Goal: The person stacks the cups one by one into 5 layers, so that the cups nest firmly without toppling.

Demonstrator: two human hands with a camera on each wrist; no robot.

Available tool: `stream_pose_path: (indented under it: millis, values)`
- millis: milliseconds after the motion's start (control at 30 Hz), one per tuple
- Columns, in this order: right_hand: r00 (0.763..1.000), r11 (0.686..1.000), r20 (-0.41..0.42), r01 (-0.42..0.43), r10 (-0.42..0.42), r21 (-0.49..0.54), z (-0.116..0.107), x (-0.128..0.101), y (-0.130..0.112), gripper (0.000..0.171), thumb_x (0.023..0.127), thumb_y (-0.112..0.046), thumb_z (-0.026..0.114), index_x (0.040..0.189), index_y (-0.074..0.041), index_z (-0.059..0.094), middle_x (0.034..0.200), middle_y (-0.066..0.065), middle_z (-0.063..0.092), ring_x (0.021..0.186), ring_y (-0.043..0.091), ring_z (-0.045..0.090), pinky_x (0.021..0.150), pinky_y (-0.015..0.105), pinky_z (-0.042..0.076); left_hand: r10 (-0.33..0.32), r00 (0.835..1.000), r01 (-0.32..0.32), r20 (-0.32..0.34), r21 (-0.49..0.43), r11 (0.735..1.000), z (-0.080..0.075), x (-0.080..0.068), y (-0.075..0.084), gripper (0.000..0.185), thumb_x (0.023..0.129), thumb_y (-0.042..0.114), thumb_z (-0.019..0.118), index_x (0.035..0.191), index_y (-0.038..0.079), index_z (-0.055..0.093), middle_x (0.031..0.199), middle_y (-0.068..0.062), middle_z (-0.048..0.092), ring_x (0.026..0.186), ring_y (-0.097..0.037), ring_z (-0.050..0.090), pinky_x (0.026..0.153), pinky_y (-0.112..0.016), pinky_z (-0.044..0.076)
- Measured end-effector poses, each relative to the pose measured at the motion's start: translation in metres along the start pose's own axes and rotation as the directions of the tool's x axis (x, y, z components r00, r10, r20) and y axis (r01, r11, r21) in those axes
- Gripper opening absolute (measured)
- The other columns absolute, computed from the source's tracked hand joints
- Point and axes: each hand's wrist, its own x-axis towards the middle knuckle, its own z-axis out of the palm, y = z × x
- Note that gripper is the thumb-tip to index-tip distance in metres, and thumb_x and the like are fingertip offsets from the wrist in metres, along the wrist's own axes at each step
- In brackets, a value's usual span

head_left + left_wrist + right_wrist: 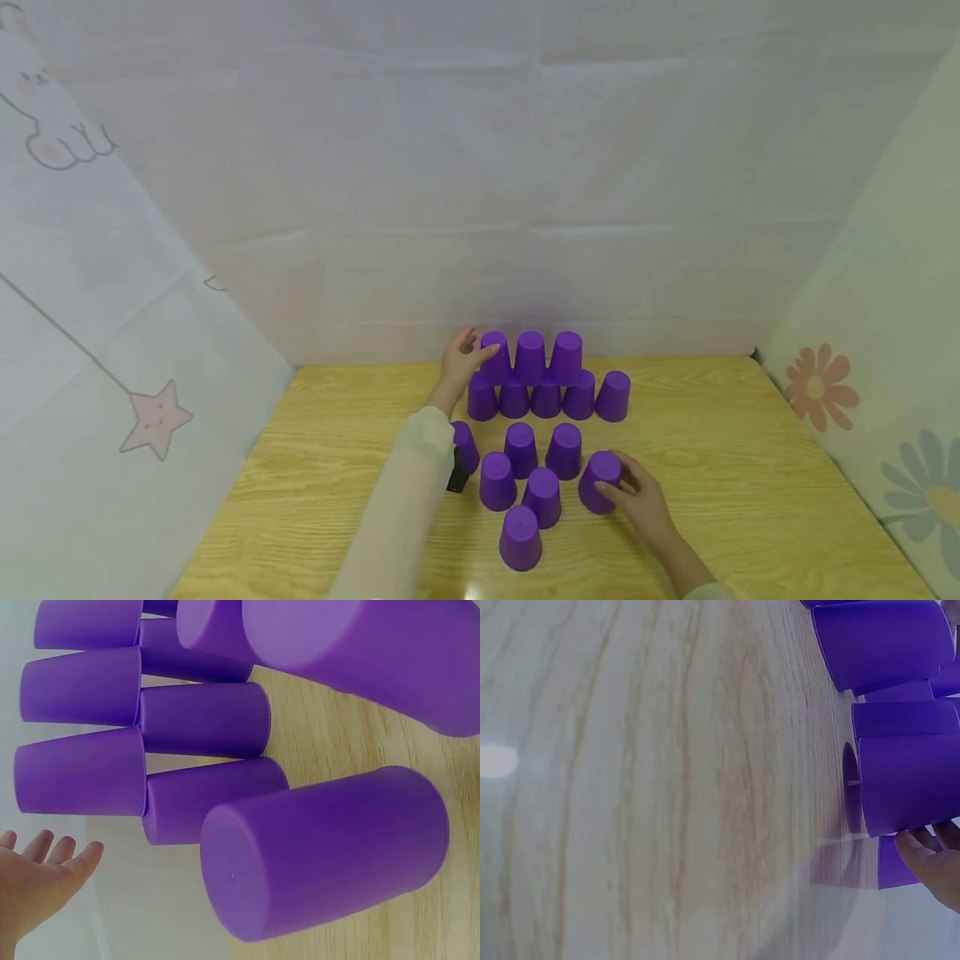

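A wooden table [750, 467] is covered with upside-down purple cups. At 12 o'clock a two-tier stack [545, 377] is seen: five cups in the lower row, three set on top. The left hand [459, 360] is held at the stack's 9 o'clock side, fingers relaxed and spread, beside the upper-left cup [495, 353]; whether it is touched cannot be told. Nearer, loose cups [525, 475] are grouped at the table's centre. At their 3 o'clock edge, one tilted cup [600, 481] is gripped by the right hand [641, 500], fingers curled round its side. A single cup [521, 537] is placed at 6 o'clock.
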Motion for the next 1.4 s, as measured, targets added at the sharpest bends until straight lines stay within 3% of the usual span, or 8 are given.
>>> stream_pose_path:
  millis: [167, 367, 567, 767, 1000, 1100, 1233, 1400]
  values:
    - [1.0, 1.0, 0.011, 0.013, -0.012, -0.023, -0.007, 0.004, -0.001, 0.053, 0.085, -0.013, 0.066, 0.133, 0.0, 0.046, 0.134, 0.022, 0.05, 0.123, 0.041, 0.047, 0.1, 0.046, 0.045, 0.022, 1.0, -0.022, 0.005, -0.005, 1.0, -0.008, -0.003, 0.003, 0.07, 0.082, 0.017, 0.07, 0.143, 0.006, 0.036, 0.146, -0.021, 0.036, 0.137, -0.037, 0.031, 0.112, -0.047, 0.031]
    - [0.999, 0.999, 0.04, 0.036, -0.035, -0.033, -0.018, 0.01, -0.004, 0.054, 0.086, -0.016, 0.066, 0.134, -0.003, 0.046, 0.132, 0.018, 0.052, 0.119, 0.022, 0.05, 0.101, 0.042, 0.045, 0.038, 0.999, -0.038, 0.026, 0.001, 0.999, -0.018, -0.014, 0.006, 0.069, 0.083, 0.02, 0.07, 0.143, 0.012, 0.037, 0.147, -0.017, 0.037, 0.137, -0.035, 0.031, 0.112, -0.047, 0.03]
    - [0.996, 0.997, 0.076, 0.04, -0.035, -0.064, -0.03, 0.016, -0.007, 0.056, 0.088, -0.025, 0.064, 0.136, -0.004, 0.043, 0.136, 0.018, 0.049, 0.126, 0.035, 0.045, 0.102, 0.046, 0.044, 0.067, 0.996, -0.067, 0.058, -0.001, 0.998, -0.025, -0.024, 0.006, 0.069, 0.083, 0.019, 0.069, 0.144, 0.015, 0.035, 0.148, -0.014, 0.036, 0.138, -0.034, 0.03, 0.111, -0.046, 0.033]
    - [0.993, 0.99, 0.085, 0.092, -0.083, -0.109, -0.039, 0.023, -0.012, 0.053, 0.088, -0.025, 0.064, 0.134, -0.005, 0.046, 0.133, 0.015, 0.052, 0.118, 0.011, 0.048, 0.101, 0.045, 0.045, 0.081, 0.992, -0.081, 0.096, -0.005, 0.997, -0.03, -0.035, 0.002, 0.07, 0.084, 0.019, 0.068, 0.145, 0.015, 0.033, 0.149, -0.013, 0.035, 0.138, -0.034, 0.029, 0.111, -0.046, 0.032]
    - [0.988, 0.976, 0.097, 0.133, -0.117, -0.175, -0.051, 0.033, -0.021, 0.053, 0.09, -0.028, 0.061, 0.135, -0.006, 0.045, 0.133, 0.015, 0.052, 0.123, 0.028, 0.047, 0.097, 0.037, 0.048, 0.103, 0.989, -0.104, 0.104, 0.01, 0.995, -0.037, -0.051, -0.008, 0.069, 0.085, 0.018, 0.068, 0.144, 0.013, 0.034, 0.148, -0.013, 0.036, 0.137, -0.034, 0.031, 0.111, -0.049, 0.03]
    - [0.986, 0.972, 0.095, 0.15, -0.134, -0.18, -0.056, 0.037, -0.027, 0.051, 0.09, -0.026, 0.061, 0.135, -0.007, 0.046, 0.132, 0.015, 0.053, 0.117, 0.011, 0.049, 0.095, 0.031, 0.049, 0.095, 0.991, -0.096, 0.097, 0.009, 0.995, -0.041, -0.059, -0.011, 0.068, 0.085, 0.017, 0.067, 0.144, 0.013, 0.034, 0.148, -0.014, 0.036, 0.137, -0.034, 0.032, 0.111, -0.051, 0.03]
    - [0.979, 0.966, 0.103, 0.19, -0.174, -0.176, -0.06, 0.042, -0.034, 0.048, 0.09, -0.023, 0.061, 0.133, -0.007, 0.047, 0.13, 0.014, 0.054, 0.105, -0.013, 0.044, 0.095, 0.033, 0.048, 0.076, 0.995, -0.078, 0.071, 0.018, 0.997, -0.045, -0.069, -0.014, 0.067, 0.085, 0.016, 0.068, 0.143, 0.012, 0.036, 0.147, -0.015, 0.037, 0.136, -0.033, 0.034, 0.111, -0.052, 0.029]
    - [0.977, 0.957, 0.102, 0.206, -0.189, -0.203, -0.065, 0.05, -0.042, 0.048, 0.09, -0.024, 0.061, 0.133, -0.006, 0.047, 0.129, 0.015, 0.055, 0.104, -0.014, 0.044, 0.095, 0.033, 0.048, 0.069, 0.996, -0.071, 0.051, 0.034, 0.997, -0.049, -0.079, -0.02, 0.07, 0.083, 0.016, 0.069, 0.143, 0.008, 0.035, 0.146, -0.017, 0.038, 0.136, -0.035, 0.034, 0.111, -0.054, 0.028]
